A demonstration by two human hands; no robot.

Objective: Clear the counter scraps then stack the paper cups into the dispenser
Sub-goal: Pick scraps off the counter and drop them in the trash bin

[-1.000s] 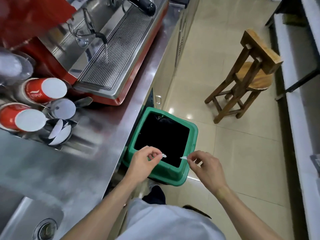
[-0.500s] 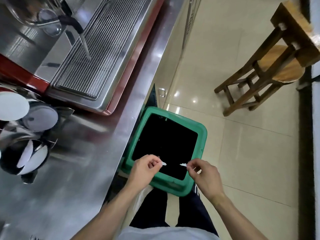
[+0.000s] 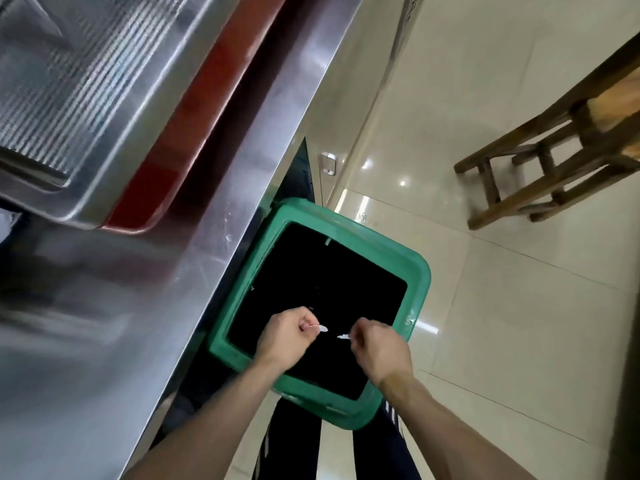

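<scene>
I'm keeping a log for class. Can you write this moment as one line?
step: binning scraps | left hand: pinches white scrap | right hand: pinches second scrap | both over green bin | cups: unseen

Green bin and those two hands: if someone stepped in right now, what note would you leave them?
Left hand pinches a small white scrap; right hand pinches another scrap.
Both are held over the open green bin beside the steel counter.
Done: scraps carried to the bin.
Left: drop both scraps in, then stack the paper cups into the dispenser; neither is in view now.
</scene>
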